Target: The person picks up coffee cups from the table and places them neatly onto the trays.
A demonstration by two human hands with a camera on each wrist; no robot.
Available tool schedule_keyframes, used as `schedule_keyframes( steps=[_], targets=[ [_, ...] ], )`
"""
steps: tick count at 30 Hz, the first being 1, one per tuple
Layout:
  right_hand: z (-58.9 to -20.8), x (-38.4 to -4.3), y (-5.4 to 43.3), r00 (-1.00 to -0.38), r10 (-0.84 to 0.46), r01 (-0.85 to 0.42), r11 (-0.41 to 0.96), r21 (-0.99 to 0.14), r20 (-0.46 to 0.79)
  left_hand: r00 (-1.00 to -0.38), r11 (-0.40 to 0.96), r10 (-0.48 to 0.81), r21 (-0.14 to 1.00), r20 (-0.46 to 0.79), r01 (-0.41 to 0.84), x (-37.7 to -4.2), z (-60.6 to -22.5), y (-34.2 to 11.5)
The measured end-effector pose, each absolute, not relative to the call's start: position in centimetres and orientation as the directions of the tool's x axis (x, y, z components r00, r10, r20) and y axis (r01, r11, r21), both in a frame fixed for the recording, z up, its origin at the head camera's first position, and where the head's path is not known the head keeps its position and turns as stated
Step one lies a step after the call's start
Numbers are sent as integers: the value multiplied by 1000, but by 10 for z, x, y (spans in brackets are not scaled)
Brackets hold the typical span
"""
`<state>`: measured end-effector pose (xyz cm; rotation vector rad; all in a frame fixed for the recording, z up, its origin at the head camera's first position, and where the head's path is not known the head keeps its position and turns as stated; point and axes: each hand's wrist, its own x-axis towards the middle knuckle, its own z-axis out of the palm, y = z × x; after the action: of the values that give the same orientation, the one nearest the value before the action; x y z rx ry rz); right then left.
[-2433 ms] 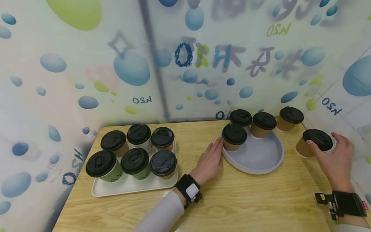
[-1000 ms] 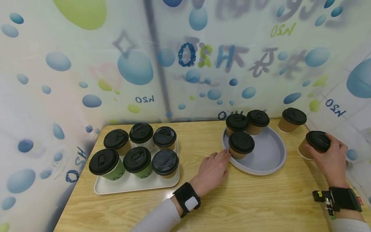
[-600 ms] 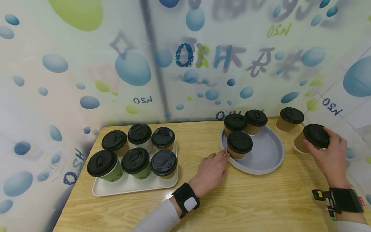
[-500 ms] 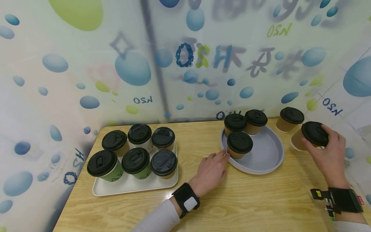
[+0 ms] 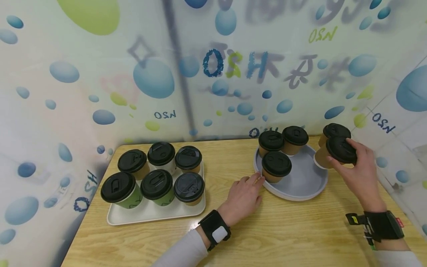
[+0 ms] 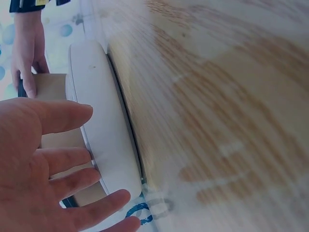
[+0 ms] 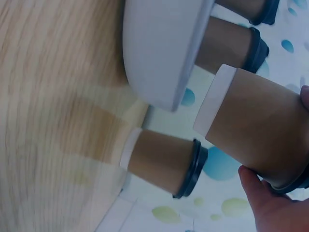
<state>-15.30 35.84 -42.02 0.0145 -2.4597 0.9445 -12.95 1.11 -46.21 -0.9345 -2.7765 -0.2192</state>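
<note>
My right hand [image 5: 358, 172] grips a brown paper coffee cup [image 7: 260, 123] by its black lid, fingers on one side and thumb on the other. The cup is tilted and held in the air over the right rim of the round grey tray [image 5: 303, 181]. My left hand [image 5: 243, 194] has its fingers extended, with the fingertips at the tray's left rim, as the left wrist view also shows. Three brown cups with black lids stand on the tray; the nearest cup [image 5: 276, 167] is just beyond my left fingertips. Another lidded cup [image 7: 161, 162] stands on the table behind the held one.
On the left, a white rectangular tray [image 5: 115, 219] bears several lidded cups, some green, one white, some brown. A patterned curtain [image 5: 200, 92] rises behind the wooden table [image 5: 267, 237], and a similar one stands along the right side.
The right hand has lifted its cup from the table and carried it left to the tray's rim. Earlier, the tray's cups shifted and the left hand slid slightly nearer along the rim.
</note>
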Motion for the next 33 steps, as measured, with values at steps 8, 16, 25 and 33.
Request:
schedule_keyframes(
  steps=[8, 16, 25, 33],
  targets=[
    [-431, -164, 347, -905, 60, -230, 764, -603, 421, -782, 788, 580, 85, 228, 610, -130, -461, 11],
    [-437, -169, 350, -925, 46, -199, 786, -585, 376, -779, 787, 592, 61, 208, 614, -130, -460, 15],
    [-442, -176, 345, -936, 43, -178, 799, -574, 349, -793, 799, 581, 57, 181, 598, -129, -462, 15],
    [-446, -181, 341, -938, 49, -178, 780, -600, 342, -796, 796, 583, 81, 163, 600, -129, -461, 10]
  ],
)
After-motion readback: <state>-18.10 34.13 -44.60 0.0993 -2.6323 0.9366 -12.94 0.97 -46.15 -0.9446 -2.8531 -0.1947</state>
